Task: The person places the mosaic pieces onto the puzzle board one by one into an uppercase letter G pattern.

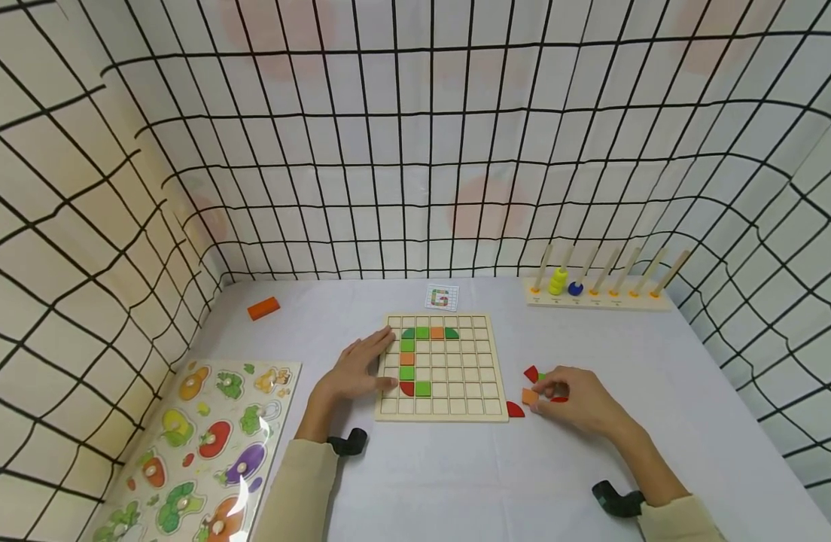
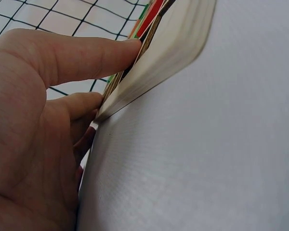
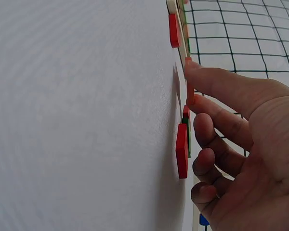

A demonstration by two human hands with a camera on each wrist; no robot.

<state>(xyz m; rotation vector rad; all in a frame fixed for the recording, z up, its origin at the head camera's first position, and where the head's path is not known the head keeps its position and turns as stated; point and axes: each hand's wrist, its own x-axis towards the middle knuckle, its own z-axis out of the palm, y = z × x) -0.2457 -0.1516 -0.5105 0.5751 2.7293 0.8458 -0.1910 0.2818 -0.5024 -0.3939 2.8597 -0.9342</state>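
Note:
A wooden grid board (image 1: pixel 456 376) lies mid-table, with green, orange and red tiles (image 1: pixel 407 358) set along its left and upper cells. At the board's left edge rests my left hand (image 1: pixel 353 370), thumb and fingers spread; the left wrist view shows the thumb (image 2: pixel 96 57) on the board's rim. To the right of the board, my right hand (image 1: pixel 578 397) pinches an orange square tile (image 1: pixel 529 397) between thumb and index finger. In the right wrist view the orange tile (image 3: pixel 190 82) is raised off the cloth. Red pieces (image 1: pixel 515 409) and a green piece (image 1: pixel 541 376) lie near that hand.
Behind the board is a small pattern card (image 1: pixel 442 297). A peg stand (image 1: pixel 598 299) with yellow and blue beads occupies the back right. An orange block (image 1: pixel 263 308) sits at the back left, and a vegetable puzzle board (image 1: pixel 199 452) at the left front. Black netting surrounds the table.

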